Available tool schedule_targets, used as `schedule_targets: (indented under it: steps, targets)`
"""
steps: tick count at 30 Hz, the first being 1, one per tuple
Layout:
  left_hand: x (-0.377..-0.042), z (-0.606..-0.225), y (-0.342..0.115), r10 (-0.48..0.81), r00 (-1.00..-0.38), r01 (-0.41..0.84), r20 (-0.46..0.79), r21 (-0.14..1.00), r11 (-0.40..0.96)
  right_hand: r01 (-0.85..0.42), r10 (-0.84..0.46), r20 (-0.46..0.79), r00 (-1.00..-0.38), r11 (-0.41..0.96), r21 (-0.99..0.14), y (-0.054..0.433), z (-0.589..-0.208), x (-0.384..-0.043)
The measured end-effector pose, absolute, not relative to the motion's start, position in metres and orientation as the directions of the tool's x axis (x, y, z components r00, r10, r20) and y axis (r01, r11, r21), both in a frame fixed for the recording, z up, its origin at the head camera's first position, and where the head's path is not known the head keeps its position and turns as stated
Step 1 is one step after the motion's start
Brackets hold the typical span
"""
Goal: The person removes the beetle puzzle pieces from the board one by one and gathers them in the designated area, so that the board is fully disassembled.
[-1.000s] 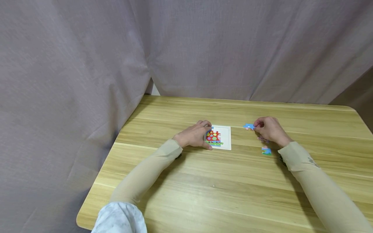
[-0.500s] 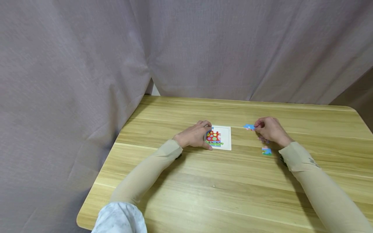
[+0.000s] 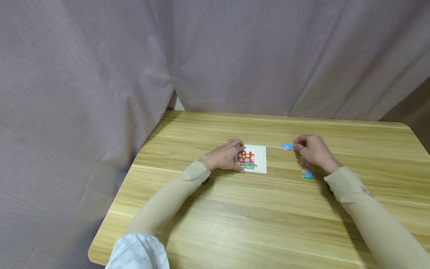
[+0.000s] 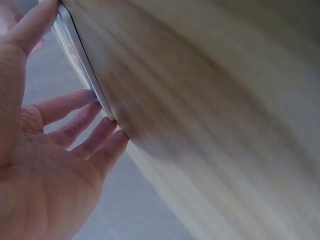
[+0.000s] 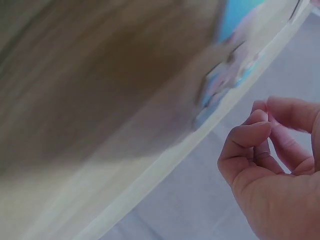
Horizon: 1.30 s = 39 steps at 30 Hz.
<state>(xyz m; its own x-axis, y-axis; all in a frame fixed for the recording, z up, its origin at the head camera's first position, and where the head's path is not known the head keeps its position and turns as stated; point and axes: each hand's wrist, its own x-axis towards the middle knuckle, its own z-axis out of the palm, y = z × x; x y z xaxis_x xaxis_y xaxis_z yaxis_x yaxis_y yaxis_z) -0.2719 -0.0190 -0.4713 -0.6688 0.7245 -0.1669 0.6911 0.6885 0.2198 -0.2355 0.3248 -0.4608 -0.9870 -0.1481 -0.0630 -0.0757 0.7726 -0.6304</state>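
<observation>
A white puzzle tray (image 3: 261, 160) with a red spotted picture (image 3: 246, 157) along its left part lies on the table. My left hand (image 3: 224, 154) grips the tray's left side, thumb at the near edge and fingers at the far edge; in the left wrist view the fingertips meet the tray's rim (image 4: 97, 92). To the right lies a blue puzzle piece (image 3: 287, 147). Just beside it, the fingertips of my right hand (image 3: 313, 150) are pinched together. Nothing shows between them in the right wrist view, where the fingers are curled (image 5: 250, 142).
A pinkish puzzle piece (image 3: 303, 161) lies below the right hand, partly covered by it. Nearer the front is a blue and green piece (image 3: 307, 174). Grey curtains (image 3: 235, 59) hang behind the wooden table (image 3: 221, 216).
My right hand has shifted slightly right, off the blue piece, which has turned a little and shows more of its surface. The left hand and tray stay put.
</observation>
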Motion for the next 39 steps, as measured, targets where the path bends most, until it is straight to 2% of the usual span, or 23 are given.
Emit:
schedule_targets:
  steps: [11, 26, 31, 39]
  targets:
    - [-0.272, -0.47, -0.018, 0.719, -0.674, 0.685, -0.171, 0.22, 0.695, -0.205, -0.235, 0.022, -0.972, 0.797, -0.568, 0.28, -0.46, -0.235]
    - [-0.273, -0.467, -0.01, 0.709, -0.681, 0.676, -0.182, 0.216, 0.704, -0.27, -0.337, -0.016, -0.941, 0.78, -0.564, 0.23, -0.467, -0.235]
    - [-0.273, -0.467, -0.008, 0.714, -0.677, 0.681, -0.177, 0.216, 0.699, -0.265, -0.35, -0.052, -0.935, 0.791, -0.552, 0.222, -0.468, -0.235]
    - [-0.273, -0.469, -0.007, 0.724, -0.67, 0.689, -0.166, 0.226, 0.689, -0.283, -0.362, -0.044, -0.931, 0.792, -0.542, 0.216, -0.469, -0.235]
